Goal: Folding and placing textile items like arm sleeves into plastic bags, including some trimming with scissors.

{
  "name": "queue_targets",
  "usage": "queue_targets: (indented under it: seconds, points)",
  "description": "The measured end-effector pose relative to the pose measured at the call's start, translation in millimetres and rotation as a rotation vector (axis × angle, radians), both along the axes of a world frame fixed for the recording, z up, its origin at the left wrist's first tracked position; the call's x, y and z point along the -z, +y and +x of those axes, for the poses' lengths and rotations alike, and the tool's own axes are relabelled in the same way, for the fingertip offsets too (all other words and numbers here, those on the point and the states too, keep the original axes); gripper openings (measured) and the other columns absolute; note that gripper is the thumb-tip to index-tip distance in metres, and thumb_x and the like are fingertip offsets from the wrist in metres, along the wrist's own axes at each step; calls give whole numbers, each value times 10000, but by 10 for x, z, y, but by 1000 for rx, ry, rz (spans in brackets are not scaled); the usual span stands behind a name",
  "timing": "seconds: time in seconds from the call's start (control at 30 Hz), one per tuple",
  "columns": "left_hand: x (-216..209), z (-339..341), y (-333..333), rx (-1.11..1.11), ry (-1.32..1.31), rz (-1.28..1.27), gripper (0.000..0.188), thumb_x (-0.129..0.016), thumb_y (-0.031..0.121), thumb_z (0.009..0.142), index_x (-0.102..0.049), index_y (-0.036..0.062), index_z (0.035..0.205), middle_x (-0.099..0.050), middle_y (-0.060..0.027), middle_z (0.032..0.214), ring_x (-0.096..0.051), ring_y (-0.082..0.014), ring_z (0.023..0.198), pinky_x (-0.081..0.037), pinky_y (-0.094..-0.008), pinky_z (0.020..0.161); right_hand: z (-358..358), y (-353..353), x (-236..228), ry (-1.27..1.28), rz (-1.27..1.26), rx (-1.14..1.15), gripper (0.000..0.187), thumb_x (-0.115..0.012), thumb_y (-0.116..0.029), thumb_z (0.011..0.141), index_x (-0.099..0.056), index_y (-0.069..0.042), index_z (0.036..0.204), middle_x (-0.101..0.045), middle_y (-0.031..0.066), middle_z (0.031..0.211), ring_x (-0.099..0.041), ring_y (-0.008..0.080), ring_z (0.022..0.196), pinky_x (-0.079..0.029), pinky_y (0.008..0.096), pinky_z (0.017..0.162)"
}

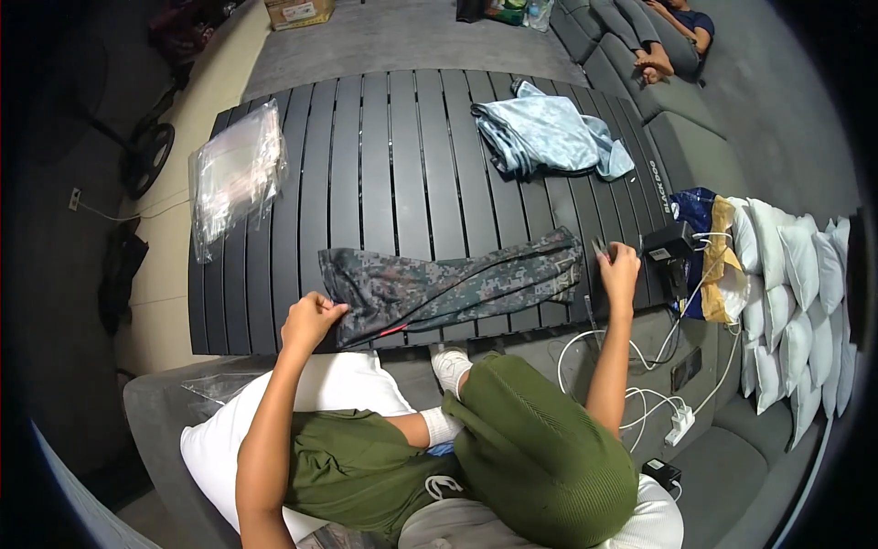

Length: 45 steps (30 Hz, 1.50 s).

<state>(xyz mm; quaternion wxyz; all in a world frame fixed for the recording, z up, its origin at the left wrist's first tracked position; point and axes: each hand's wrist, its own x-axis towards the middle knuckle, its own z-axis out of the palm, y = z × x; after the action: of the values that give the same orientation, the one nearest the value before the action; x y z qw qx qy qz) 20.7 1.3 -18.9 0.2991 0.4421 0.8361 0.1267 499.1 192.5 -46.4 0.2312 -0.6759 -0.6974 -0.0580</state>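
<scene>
A pair of digital-camouflage trousers (457,288), folded lengthwise, lies along the near edge of the slatted black table (366,165). A short red strip (394,328) shows on the near edge of the cloth. My left hand (313,322) is closed at the left end of the trousers, fingertips pinching the edge. Just beyond the right end, my right hand (620,268) is closed around a small pointed tool (599,248) that looks like thread snips, raised off the cloth. Its exact shape is partly hidden by the fingers.
Clear plastic bags (238,165) lie at the table's left. A light-blue folded garment (553,133) sits at the far right. White cables (640,393), a power strip (680,425) and a black box (669,242) are beside my right arm. Small pillows (791,284) are stacked rightward; another person (668,37) sits beyond.
</scene>
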Motion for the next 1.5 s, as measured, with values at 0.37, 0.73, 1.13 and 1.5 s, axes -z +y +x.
queue_targets:
  seconds: [0.37, 0.73, 1.13, 1.5]
  points:
    - [-506, -513, -40, -249, -911, 26, 237, -615, 312, 807, -600, 81, 860, -575, 14, 728, -542, -81, 666, -490, -266, 668, -450, 18, -583, 1199, -444, -325, 113, -634, -95, 798, -548, -49, 742, -467, -74, 657, -393, 8, 570, -301, 173, 506]
    - [-92, -1297, 192, -662, -1470, 516, 238, -520, 267, 883, -621, 52, 869, -665, -83, 843, -642, -184, 771, -509, -304, 763, -1312, 339, -433, 1619, -966, -332, 154, -574, -223, 861, -586, -80, 805, -617, 4, 747, -581, 92, 634, -470, 221, 532]
    - [175, -936, 177, -483, -880, 62, 216, -613, 273, 831, -607, 61, 871, -623, -24, 887, -564, -129, 774, -438, -281, 727, -1156, 402, -160, 1440, -949, -246, 171, -594, -157, 832, -611, 13, 841, -648, 60, 807, -604, 123, 700, -470, 250, 653]
    - [-820, -1212, -5, -427, -1155, 749, 197, -581, 242, 863, -599, 54, 916, -636, -22, 919, -557, -73, 787, -430, -221, 681, -964, 396, -819, 1716, -379, -640, 270, -554, -81, 836, -551, 50, 1072, -581, 55, 976, -551, 107, 835, -417, 215, 772]
